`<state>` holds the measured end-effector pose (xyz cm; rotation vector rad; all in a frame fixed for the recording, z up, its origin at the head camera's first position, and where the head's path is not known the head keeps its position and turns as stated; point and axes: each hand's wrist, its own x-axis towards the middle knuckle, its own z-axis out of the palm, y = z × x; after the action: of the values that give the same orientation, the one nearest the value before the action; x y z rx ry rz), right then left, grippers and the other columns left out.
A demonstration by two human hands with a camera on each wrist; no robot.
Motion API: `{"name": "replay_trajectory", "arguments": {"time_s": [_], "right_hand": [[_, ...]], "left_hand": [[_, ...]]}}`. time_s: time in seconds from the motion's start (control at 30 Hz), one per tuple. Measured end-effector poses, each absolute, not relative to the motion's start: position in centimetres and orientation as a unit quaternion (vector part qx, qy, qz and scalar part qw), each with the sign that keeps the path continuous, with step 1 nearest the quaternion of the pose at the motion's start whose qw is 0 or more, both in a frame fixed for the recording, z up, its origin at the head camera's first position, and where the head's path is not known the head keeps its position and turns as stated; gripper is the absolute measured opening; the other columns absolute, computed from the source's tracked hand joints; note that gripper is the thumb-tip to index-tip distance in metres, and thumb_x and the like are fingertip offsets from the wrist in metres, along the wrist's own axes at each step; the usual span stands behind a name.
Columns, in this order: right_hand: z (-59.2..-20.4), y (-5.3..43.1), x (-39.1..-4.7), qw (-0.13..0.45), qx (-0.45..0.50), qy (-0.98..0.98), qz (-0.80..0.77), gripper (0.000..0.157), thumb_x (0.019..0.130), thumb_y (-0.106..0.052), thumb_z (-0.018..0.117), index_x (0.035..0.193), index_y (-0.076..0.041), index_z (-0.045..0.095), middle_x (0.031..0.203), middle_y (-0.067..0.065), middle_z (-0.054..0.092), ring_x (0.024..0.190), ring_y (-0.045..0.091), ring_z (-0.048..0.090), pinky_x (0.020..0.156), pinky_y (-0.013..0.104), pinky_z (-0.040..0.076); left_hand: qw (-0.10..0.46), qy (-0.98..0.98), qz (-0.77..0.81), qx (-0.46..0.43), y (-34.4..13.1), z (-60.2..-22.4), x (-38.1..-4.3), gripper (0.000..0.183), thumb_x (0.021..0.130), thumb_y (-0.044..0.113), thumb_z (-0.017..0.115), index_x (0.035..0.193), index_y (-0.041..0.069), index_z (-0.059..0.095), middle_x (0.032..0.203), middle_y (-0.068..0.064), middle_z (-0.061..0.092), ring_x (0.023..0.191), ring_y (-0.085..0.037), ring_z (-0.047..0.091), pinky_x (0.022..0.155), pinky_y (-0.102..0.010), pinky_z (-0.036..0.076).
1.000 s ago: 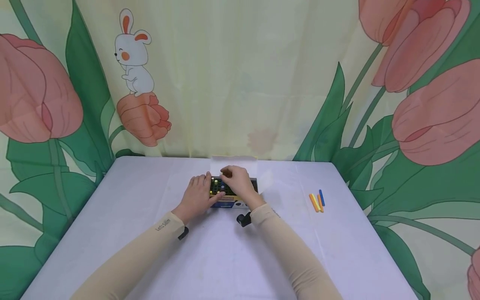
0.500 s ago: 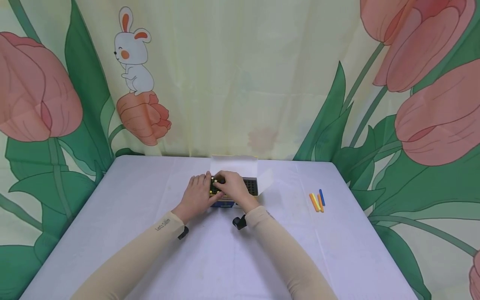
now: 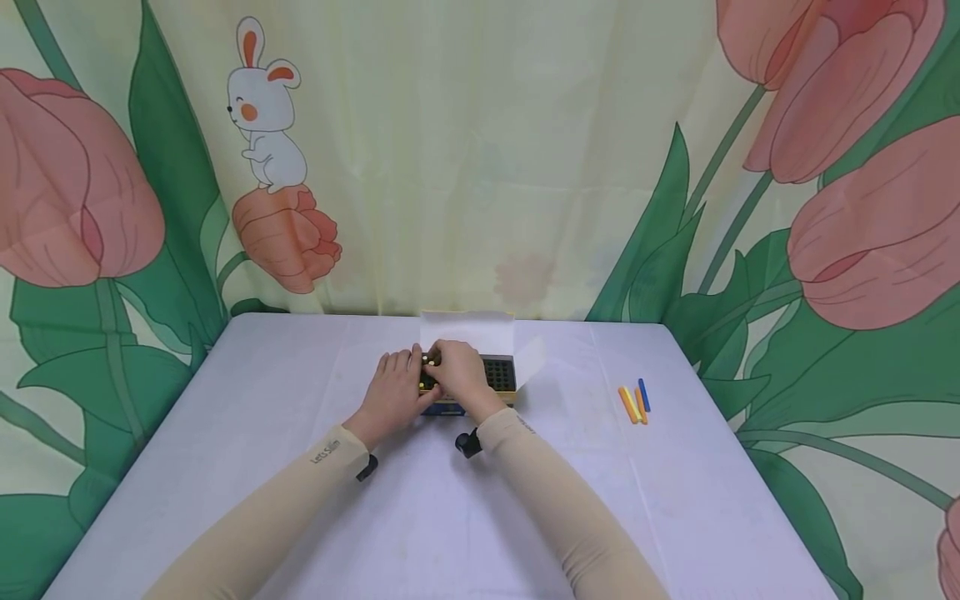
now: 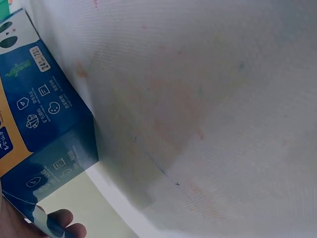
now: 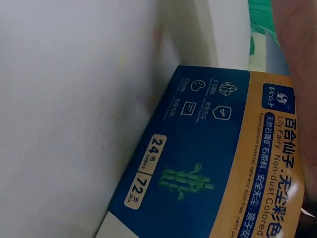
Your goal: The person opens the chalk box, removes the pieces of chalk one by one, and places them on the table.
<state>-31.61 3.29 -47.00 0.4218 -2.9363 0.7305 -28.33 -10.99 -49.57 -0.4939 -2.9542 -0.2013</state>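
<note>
A blue and yellow box of coloured chalk (image 3: 450,409) stands at the far middle of the table, lid up. Its printed front (image 5: 198,144) fills much of the right wrist view. My left hand (image 3: 387,390) steadies the box at its left end, thumb over the front edge; fingertips (image 4: 62,218) curl round a side flap in the left wrist view. Over the box's left part, my right hand (image 3: 461,372) has its fingers bent down among yellow-ended chalks (image 3: 425,357). What lies between those fingertips is hidden. Dark holes (image 3: 498,372) show in the right part.
To the right, several loose chalk sticks lie on the white cloth: orange (image 3: 626,405), yellow (image 3: 633,403) and blue (image 3: 644,395). The raised lid (image 3: 468,330) and a side flap (image 3: 532,359) stick out behind and right of the box.
My right hand has come down and moved left over the box, uncovering the holes at the right. The left hand, the box and the loose chalks have stayed put.
</note>
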Motion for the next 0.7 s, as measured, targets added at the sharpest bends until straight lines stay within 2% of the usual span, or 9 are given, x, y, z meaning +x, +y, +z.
{"name": "replay_trajectory", "arguments": {"time_s": [0.27, 0.7], "right_hand": [[-47.33, 3.83, -31.17, 0.061, 0.138, -0.957, 0.250, 0.018, 0.097, -0.026, 0.074, 0.113, -0.015, 0.075, 0.108, 0.001, 0.078, 0.088, 0.016, 0.071, 0.075, 0.033, 0.058], [-47.41, 3.87, -31.20, 0.071, 0.155, -0.967, 0.191, 0.016, 0.101, -0.032, 0.069, 0.110, -0.018, 0.068, 0.096, 0.001, 0.076, 0.073, 0.015, 0.066, 0.060, 0.030, 0.050]], "left_hand": [[0.077, -0.982, -0.062, -0.163, -10.91, -49.88, -28.59, 0.096, 0.101, 0.065, 0.050, 0.157, -0.011, 0.027, 0.146, -0.032, 0.048, 0.136, -0.044, 0.047, 0.121, -0.060, 0.031], [0.075, -0.981, -0.067, -0.163, -10.96, -49.97, -28.72, 0.095, 0.102, 0.063, 0.050, 0.156, -0.011, 0.028, 0.146, -0.032, 0.047, 0.137, -0.043, 0.046, 0.121, -0.059, 0.031]]}}
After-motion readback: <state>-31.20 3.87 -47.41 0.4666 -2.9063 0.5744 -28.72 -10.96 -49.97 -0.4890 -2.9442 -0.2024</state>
